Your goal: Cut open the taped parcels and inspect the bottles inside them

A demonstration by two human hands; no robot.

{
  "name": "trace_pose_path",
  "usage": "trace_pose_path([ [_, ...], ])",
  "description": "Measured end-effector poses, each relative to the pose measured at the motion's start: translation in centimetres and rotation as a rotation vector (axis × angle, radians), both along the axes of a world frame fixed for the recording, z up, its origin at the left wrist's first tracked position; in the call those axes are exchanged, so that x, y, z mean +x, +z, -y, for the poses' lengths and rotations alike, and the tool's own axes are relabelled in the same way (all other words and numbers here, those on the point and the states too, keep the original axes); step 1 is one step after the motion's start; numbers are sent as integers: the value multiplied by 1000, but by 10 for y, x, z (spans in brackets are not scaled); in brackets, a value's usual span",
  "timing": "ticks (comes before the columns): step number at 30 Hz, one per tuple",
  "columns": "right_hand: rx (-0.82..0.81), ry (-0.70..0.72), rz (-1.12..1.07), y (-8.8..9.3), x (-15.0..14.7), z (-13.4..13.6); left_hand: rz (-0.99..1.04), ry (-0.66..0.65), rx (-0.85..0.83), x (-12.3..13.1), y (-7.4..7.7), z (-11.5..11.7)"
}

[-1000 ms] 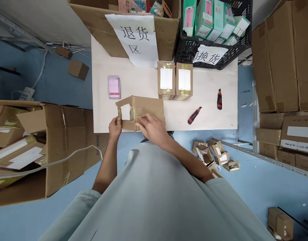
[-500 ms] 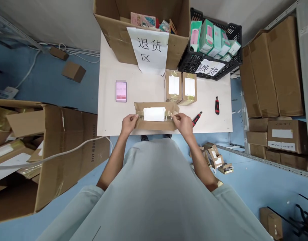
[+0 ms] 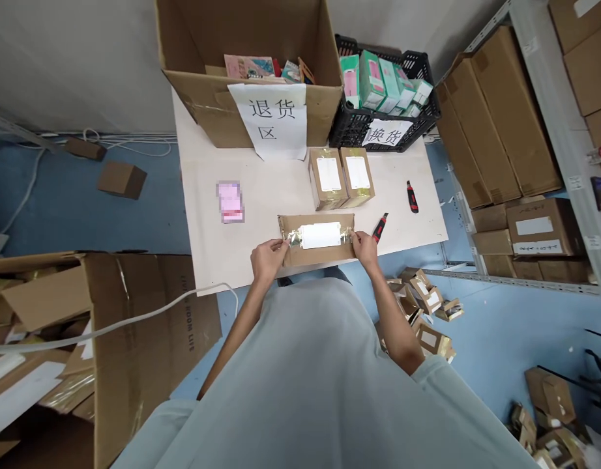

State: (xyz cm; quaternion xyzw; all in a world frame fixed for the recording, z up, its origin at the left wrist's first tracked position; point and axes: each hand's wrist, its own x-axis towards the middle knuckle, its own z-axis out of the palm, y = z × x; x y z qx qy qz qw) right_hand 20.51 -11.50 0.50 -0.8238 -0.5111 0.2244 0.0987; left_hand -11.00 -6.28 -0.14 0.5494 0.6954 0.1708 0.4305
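Turned the parcel [image 3: 316,240] label-up and flat on the surface [image 3: 271,195] since a second ago; moved the right hand [image 3: 365,246] from its top to its right end, pinching there opposite the left hand [image 3: 267,257].

I read 退货区 on the paper sign [image 3: 271,120] hanging from the big box [image 3: 197,107] at the table's [image 3: 271,189] far edge, 换货 on the crate sign [image 3: 389,133] beside it, and ROOM LIFE on the carton [image 3: 154,326] left of the table; the parcel [image 3: 315,255] label [image 3: 320,234] is too small to read
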Motion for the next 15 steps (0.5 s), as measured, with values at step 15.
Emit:
trace_pose_path([
  [15,148,-162,-228,-23,85,-87,-194,18,292,78,4,-78],
])
